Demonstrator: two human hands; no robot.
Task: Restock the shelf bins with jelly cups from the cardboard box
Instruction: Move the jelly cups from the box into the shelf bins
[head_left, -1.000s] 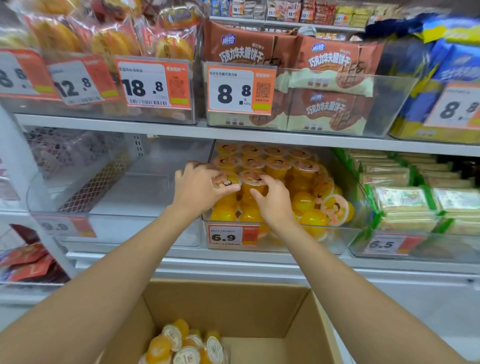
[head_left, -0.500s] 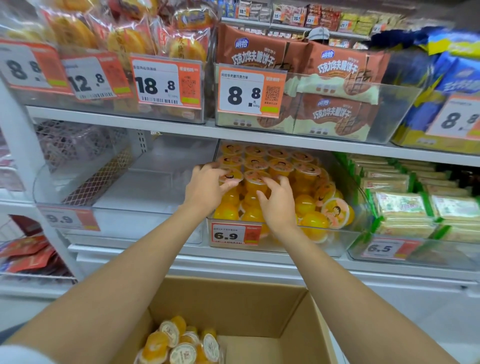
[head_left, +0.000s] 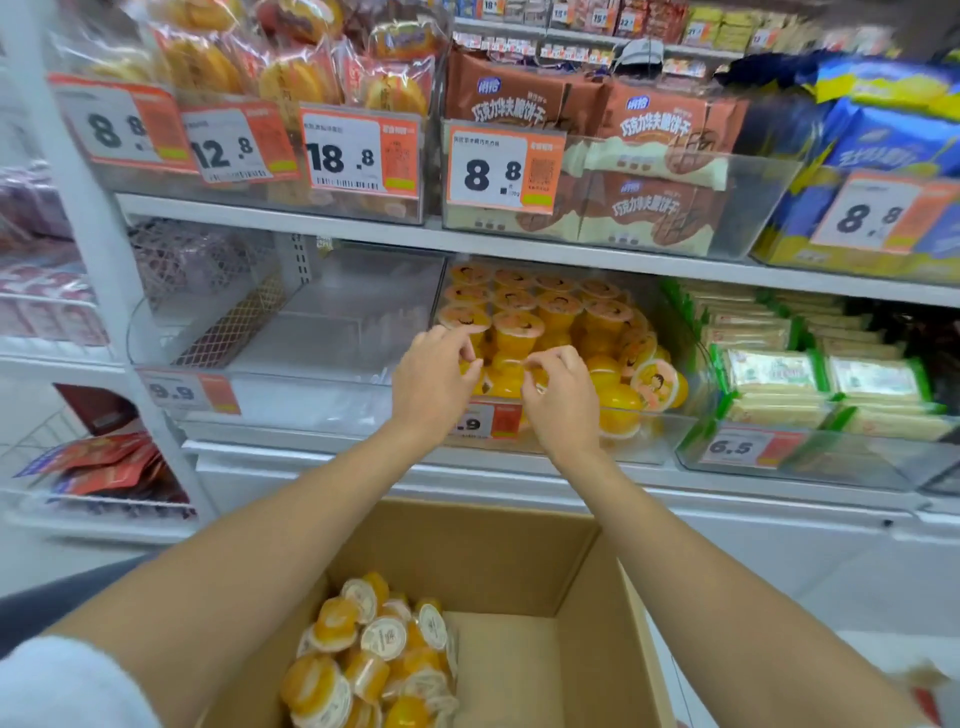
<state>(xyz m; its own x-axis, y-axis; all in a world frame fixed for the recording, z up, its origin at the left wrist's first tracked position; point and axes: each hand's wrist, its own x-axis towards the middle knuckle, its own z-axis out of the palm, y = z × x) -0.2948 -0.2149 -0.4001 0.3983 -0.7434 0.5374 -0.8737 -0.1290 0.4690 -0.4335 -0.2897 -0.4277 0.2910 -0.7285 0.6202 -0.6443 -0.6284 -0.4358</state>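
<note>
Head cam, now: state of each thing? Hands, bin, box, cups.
Left hand: fingers curled at the bin's front; grip unclear.
Right hand: fingers curled at the bin's front; grip unclear.
Bin: nearly full.
Bin cups: upright rows at back, a few tipped at front right.
Box: open, floor partly bare.
Box cups: loose pile on the left side.

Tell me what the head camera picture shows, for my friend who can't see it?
A person's left hand and right hand have fingertips at orange jelly cups stacked in a clear shelf bin; whether they grip one is unclear. Below, an open cardboard box holds more cups.
</note>
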